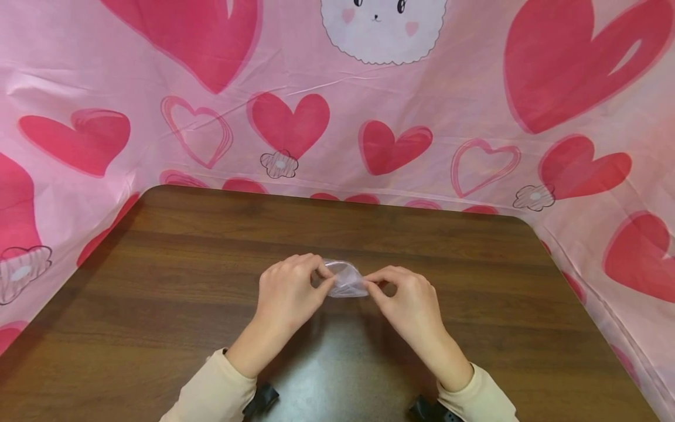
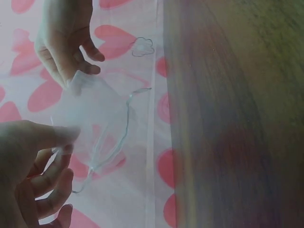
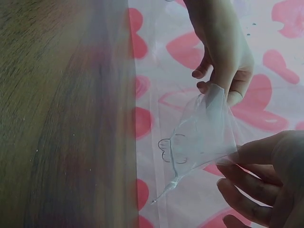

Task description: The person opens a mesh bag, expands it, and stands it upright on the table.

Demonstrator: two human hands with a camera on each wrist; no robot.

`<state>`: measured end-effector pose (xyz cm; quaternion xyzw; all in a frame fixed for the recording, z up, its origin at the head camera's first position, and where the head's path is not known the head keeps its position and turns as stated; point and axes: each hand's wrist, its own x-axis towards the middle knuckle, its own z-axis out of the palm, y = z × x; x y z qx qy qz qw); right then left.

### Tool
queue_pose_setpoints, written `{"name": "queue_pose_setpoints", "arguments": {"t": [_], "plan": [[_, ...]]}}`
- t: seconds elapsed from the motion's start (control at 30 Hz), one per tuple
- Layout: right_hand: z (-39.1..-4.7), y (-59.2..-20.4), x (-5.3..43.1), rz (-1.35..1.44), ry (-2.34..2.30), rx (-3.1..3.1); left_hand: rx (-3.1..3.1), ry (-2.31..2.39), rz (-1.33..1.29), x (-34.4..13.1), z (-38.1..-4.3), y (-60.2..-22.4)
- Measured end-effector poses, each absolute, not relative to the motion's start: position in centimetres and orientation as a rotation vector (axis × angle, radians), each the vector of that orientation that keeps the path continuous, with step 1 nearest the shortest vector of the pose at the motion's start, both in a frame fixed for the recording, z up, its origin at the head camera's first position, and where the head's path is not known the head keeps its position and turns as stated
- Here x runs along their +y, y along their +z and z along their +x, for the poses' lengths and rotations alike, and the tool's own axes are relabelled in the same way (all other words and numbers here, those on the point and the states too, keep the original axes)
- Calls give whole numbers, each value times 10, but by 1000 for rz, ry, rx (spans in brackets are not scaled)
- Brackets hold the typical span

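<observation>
A small, see-through drawstring pouch (image 1: pixel 345 282) of thin whitish material is stretched between both hands above the table. My left hand (image 1: pixel 290 287) pinches its left side between thumb and forefinger. On the opposite side, the thumb and forefinger of my right hand (image 1: pixel 408 299) pinch the pouch's edge. In the left wrist view, thin pale cords (image 2: pixel 124 128) run along the side of the pouch away from the hands. The right wrist view shows these cords (image 3: pixel 172 156) meeting in a narrow loose tail. The other fingers of both hands are loosely bent.
A brown wood-grain table (image 1: pixel 211 246) lies under the hands. Pink cloth (image 1: pixel 337 135) with red hearts hangs behind it and along both sides. Black wrist devices (image 1: pixel 262 402) show at both beige sleeves (image 1: pixel 216 390).
</observation>
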<state>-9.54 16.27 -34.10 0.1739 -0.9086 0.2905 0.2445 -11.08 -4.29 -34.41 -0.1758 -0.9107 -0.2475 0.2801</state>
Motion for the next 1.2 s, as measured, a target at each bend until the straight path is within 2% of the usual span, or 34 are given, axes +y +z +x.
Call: {"name": "queue_pose_setpoints", "arguments": {"t": [0.43, 0.9, 1.2], "plan": [[-96, -337, 165, 418, 787, -2497, -2417, -692, -457, -41, -112, -345], [-96, -339, 165, 533, 838, -2445, -2549, -672, -685, -36, -106, -346], [-95, -341, 162, 589, 857, -2450, -2469, -591, -694, -31, -104, -349]]}}
